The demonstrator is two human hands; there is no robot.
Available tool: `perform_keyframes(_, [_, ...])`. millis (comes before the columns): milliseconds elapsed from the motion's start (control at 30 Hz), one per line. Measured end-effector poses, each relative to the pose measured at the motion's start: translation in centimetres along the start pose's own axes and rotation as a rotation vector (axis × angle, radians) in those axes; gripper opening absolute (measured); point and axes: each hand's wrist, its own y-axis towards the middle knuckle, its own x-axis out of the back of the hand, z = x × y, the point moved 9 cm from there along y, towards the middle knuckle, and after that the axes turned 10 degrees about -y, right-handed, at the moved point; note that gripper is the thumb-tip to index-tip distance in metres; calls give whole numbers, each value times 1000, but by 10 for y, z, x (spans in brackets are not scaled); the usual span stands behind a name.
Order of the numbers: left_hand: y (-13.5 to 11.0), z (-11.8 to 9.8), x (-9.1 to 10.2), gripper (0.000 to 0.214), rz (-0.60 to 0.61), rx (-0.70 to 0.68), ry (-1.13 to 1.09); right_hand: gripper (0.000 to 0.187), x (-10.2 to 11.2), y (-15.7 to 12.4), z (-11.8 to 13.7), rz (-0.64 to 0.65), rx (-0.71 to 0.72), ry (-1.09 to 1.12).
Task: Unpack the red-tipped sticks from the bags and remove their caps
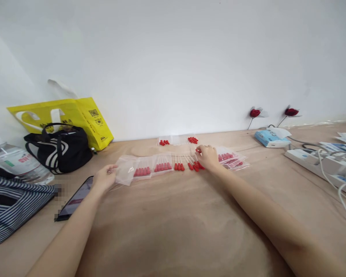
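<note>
A row of small clear plastic bags (152, 167) with red-tipped pieces inside lies across the tan table (173, 223). My left hand (105, 177) pinches the left end of an empty clear bag (127, 170). My right hand (207, 157) rests curled over a loose pile of red-tipped pieces (196, 166), fingers closed on some of them. A stack of filled bags (232, 159) lies just right of that hand. Two more small groups of red pieces (192, 140) sit farther back near the wall.
At the left are a black handbag (59, 148), a yellow bag (69, 115), a water bottle (17, 163), striped fabric (14, 204) and a phone (75, 198). At the right lie a blue tissue pack (269, 138), a power strip (320, 163) with cables, and two red flowers (255, 113).
</note>
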Motion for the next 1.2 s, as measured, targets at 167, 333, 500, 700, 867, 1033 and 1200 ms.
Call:
perform_keyframes(167, [-12,-18,5,24,-68,-121,411,23,9,-33,16,3,91,7])
perform_keyframes(333, [-41,-67,-25,23,-45,-506,410,27,10,-47,15,-18,123,-1])
perform_keyframes(500, [-80,-104,-90,23,309,-825,340,33,9,-41,5,-33,63,58])
perform_keyframes(700, [-100,-124,-132,14,396,-997,479,29,18,-56,-2,-167,128,157])
perform_keyframes(867, [-105,-131,-136,19,379,-1023,491,25,22,-87,-3,-202,256,172])
perform_keyframes(1033, [-131,-145,-132,15,421,-993,455,22,16,-100,0,-177,272,158])
perform_keyframes(1200, [-169,-155,-138,16,594,-937,266,42,9,-87,-4,-198,155,67])
